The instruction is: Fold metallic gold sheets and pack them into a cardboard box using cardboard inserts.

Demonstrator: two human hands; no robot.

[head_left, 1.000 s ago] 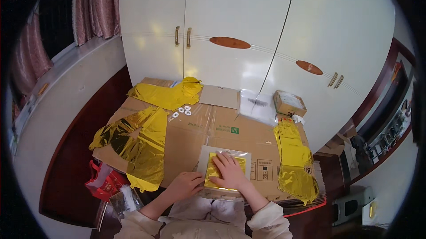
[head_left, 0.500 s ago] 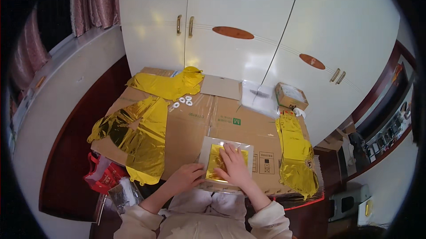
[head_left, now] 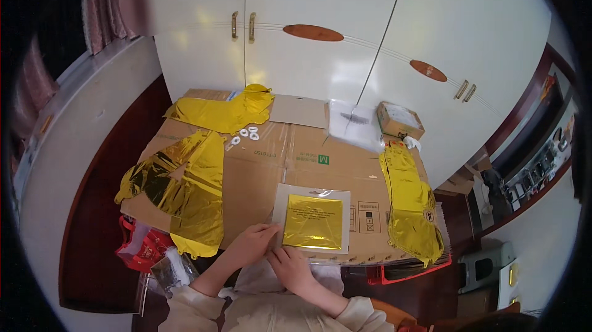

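Observation:
A flat clear bag (head_left: 343,211) with a light backing card lies near the front edge of the cardboard. Inside it shows a folded gold foil balloon (head_left: 313,224). My left hand (head_left: 251,244) is closed at the bag's left edge, its fingers pressed together. Just below, my right hand (head_left: 292,269) curls its fingers at the bag's lower left corner. Both hands seem to pinch the bag's edge, though the fingertips are partly hidden. Unfolded gold foil balloons lie flat: one at the far left (head_left: 225,113), others at the left (head_left: 196,196) and the right (head_left: 407,205).
Several small white rings (head_left: 245,132) lie beside the far balloon. At the back are a grey card (head_left: 299,112), a stack of clear bags (head_left: 354,125) and a small open carton (head_left: 401,120). White cabinets stand behind. A red bag (head_left: 145,245) sits below the left edge; a grey stool (head_left: 487,270) is at right.
My right hand has come off the packet's top and moved down-left beside my left hand, uncovering the folded gold foil. The whole view has shifted slightly.

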